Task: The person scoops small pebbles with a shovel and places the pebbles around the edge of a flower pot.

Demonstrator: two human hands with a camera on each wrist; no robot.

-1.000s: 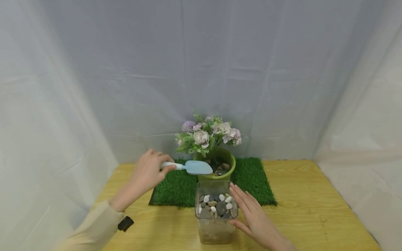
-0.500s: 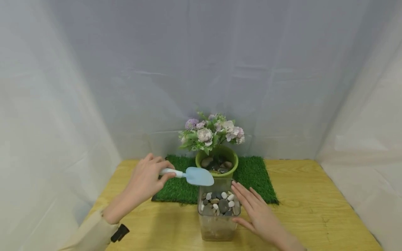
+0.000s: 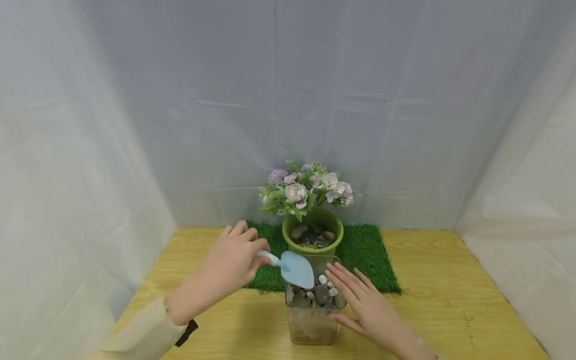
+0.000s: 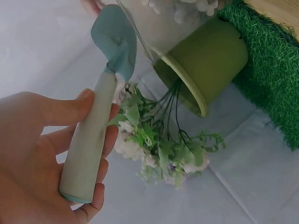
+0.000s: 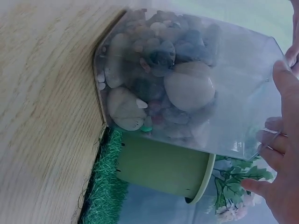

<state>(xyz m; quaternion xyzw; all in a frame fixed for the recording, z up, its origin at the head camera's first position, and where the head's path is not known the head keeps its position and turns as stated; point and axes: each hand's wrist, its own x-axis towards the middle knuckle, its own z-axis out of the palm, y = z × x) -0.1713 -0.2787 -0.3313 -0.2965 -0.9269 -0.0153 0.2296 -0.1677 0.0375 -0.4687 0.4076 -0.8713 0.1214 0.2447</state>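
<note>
The left hand [image 3: 236, 255] grips a trowel [image 3: 294, 269] over a clear container [image 3: 313, 327] of stones [image 3: 321, 294]. The straight-fingered right hand [image 3: 365, 302] touches the container.

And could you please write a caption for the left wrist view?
The left hand grips a trowel, with flowers in a green pot on turf beyond.

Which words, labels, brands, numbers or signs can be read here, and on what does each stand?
None: no text can be read in any view.
The garden trowel, clear plastic container and green flowerpot show no lettering.
The black piece by the left sleeve is too small to tell.
</note>
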